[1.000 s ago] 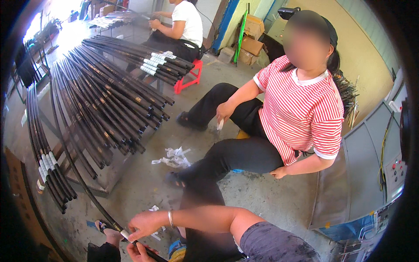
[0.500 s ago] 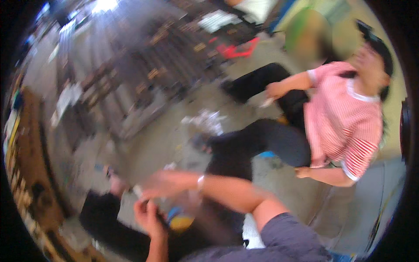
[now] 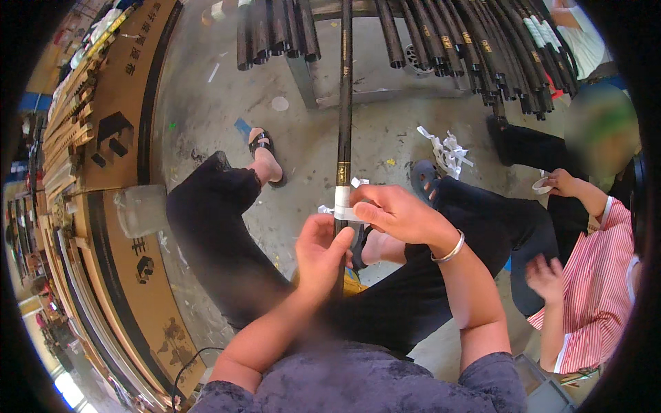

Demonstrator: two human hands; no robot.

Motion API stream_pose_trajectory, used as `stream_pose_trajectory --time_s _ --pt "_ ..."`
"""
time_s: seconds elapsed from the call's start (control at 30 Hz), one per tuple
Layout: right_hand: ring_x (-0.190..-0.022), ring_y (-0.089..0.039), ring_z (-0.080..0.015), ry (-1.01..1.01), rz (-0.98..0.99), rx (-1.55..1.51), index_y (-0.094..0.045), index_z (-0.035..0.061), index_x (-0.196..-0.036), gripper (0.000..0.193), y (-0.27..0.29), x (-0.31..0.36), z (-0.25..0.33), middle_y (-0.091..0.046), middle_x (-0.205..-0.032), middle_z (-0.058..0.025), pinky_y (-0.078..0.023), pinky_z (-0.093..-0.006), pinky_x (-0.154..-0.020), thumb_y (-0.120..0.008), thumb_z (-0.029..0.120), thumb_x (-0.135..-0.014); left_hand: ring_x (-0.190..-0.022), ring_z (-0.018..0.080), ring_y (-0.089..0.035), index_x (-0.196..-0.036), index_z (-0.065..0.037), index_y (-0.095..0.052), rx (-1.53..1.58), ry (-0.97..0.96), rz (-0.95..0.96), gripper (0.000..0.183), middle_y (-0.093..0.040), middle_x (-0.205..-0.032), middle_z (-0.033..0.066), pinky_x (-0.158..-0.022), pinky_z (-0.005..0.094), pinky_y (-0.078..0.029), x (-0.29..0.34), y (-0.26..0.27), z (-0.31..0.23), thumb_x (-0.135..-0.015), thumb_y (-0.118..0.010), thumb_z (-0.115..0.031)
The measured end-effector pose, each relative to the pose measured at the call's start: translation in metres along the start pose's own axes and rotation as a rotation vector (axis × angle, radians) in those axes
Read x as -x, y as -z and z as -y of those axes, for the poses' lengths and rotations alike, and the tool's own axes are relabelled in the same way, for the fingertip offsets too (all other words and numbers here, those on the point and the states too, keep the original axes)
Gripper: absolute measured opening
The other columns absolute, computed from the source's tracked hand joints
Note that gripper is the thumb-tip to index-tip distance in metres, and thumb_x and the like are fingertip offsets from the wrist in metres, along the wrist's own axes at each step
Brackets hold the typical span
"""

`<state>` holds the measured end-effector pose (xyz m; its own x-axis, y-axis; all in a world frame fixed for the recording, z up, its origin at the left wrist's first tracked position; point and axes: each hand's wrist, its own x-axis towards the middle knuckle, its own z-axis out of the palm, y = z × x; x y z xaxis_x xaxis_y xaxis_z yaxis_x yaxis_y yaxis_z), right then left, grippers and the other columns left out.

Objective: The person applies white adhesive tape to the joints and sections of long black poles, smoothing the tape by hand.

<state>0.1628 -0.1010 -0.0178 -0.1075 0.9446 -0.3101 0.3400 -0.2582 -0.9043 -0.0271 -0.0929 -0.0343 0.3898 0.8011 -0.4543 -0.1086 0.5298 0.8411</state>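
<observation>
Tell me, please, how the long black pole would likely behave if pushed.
The black pole would probably roll, given its cylindrical look. It seems fairly stiff, since it runs straight well beyond the left hand.

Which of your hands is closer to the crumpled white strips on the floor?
Right. The right hand is below and left of the crumpled white strips in the picture; the left hand is lower and farther left.

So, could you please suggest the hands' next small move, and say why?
Perhaps the right hand should press the white wrap flat: white bits jut out beside the pole, which the left hand holds just below.
</observation>
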Motion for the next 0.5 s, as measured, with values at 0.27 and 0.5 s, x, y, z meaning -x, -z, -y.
stream_pose_trajectory --time_s 0.27,0.5 --pt "-0.08 -0.067 -0.0344 0.013 0.001 0.014 -0.065 -0.0006 -0.101 0.044 -0.0031 -0.0052 -0.003 -0.067 -0.085 -0.0214 -0.051 -0.0394 -0.072 -0.061 0.041 -0.089 -0.053 0.0125 -0.056 -0.101 -0.003 -0.051 0.054 -0.002 0.045 0.023 -0.058 -0.077 0.0048 -0.046 0.0259 -0.047 -0.0032 0.0032 -0.0011 -0.088 -0.068 -0.011" --pt "-0.08 -0.067 -0.0312 -0.026 0.038 -0.009 -0.065 -0.0005 -0.102 0.041 -0.0055 -0.0088 0.001 -0.067 -0.086 -0.0209 -0.051 -0.0376 -0.072 -0.06 0.039 -0.091 -0.054 0.0146 -0.058 -0.104 -0.003 -0.049 0.088 0.0 0.066 0.026 -0.059 -0.079 0.0075 -0.046 0.0269 -0.048 -0.0024 0.0078 -0.0002 -0.089 -0.068 -0.015"
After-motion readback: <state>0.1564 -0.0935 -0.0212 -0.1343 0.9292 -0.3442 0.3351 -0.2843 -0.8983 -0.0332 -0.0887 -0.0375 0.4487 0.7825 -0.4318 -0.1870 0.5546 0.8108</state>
